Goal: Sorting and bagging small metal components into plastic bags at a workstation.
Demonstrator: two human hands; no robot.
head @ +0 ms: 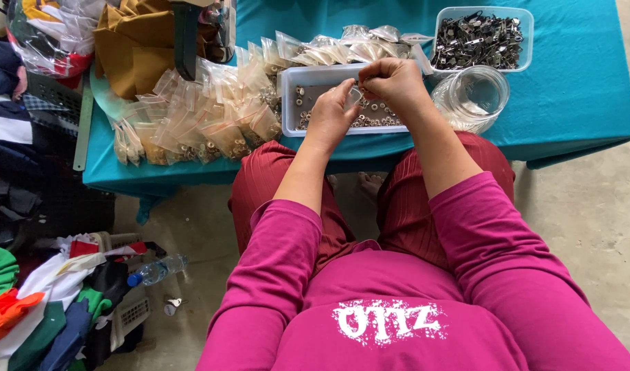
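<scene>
Nearest the lens: magenta sleeves (280, 275) over dark red trousers (397, 206), seated at a table (576, 89) draped in teal cloth.

Left hand (331, 117) and right hand (395, 84) meeting above a clear rectangular tray (308, 75) of small metal rings. Both pinching together on a small clear bag (355, 96); fingertips closed on its edges, bag hanging just over the tray.

Filled bags (205, 117) lying heaped to the left of the tray, more fanning along its far side. Second clear tub (481, 38) of dark metal clips sitting at the far right; clear plastic jar (471, 96) lying on its side just beside the right forearm.

Judging step: bagging of rings under way, bag being held at the mouth. Next move likely calling for a steady pinch on the mouth, keeping it over the tray against spills.

Blue-capped bottle (155, 270) and folded clothes (26, 302) lying on the floor, lower left.
</scene>
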